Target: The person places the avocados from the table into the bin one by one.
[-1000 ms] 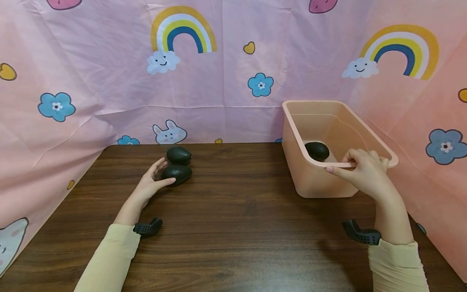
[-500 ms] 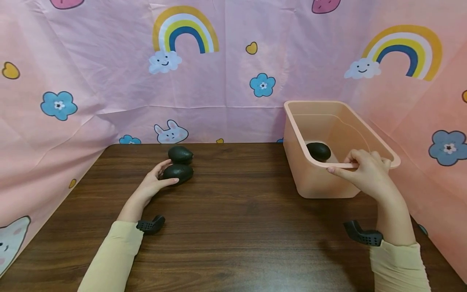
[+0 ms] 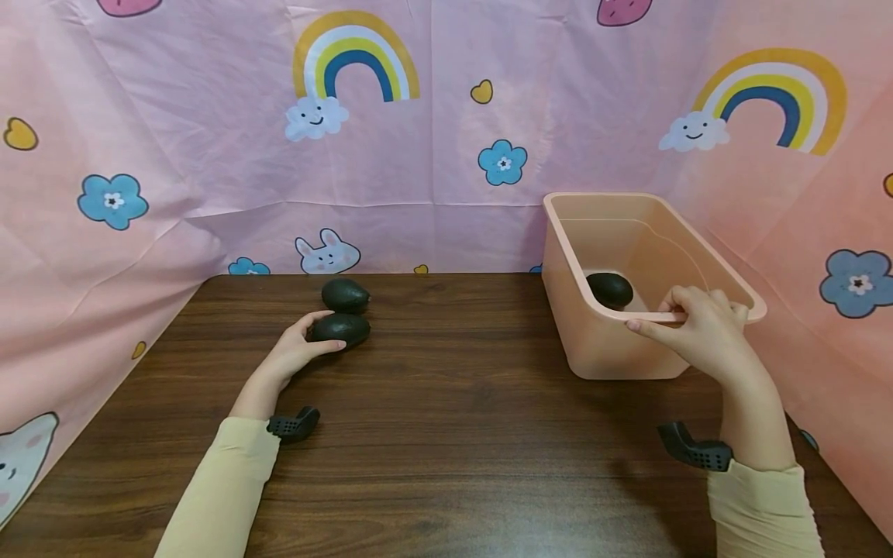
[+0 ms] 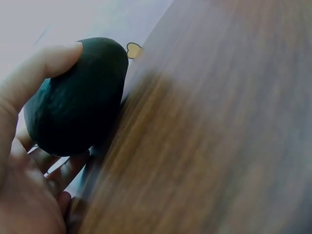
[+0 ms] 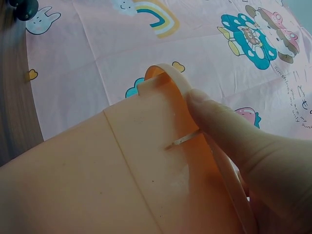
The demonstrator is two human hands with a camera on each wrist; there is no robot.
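My left hand [image 3: 291, 353] grips the nearer of two dark green avocados on the table, with the thumb along its near side and the fingers round its far side. In the left wrist view this avocado [image 4: 78, 97] sits between thumb and fingers. Just behind it lies the second avocado [image 3: 345, 295]. Over at the right, my right hand [image 3: 710, 335] pinches the near rim of a peach plastic bin [image 3: 614, 349], thumb outside and fingers over the inside. A third avocado [image 3: 610, 291] rests in the bin, its lower part hidden by the near rim.
The dark wood table [image 3: 460, 449] runs back to a pink patterned cloth [image 3: 453, 170] hung behind and along both sides. The bin stands near the back right, close to the cloth. Each wrist wears a black strap mount [image 3: 296, 426].
My left fingers and thumb have closed in round the nearer avocado. The view has shifted slightly. My right hand keeps its hold on the bin rim.
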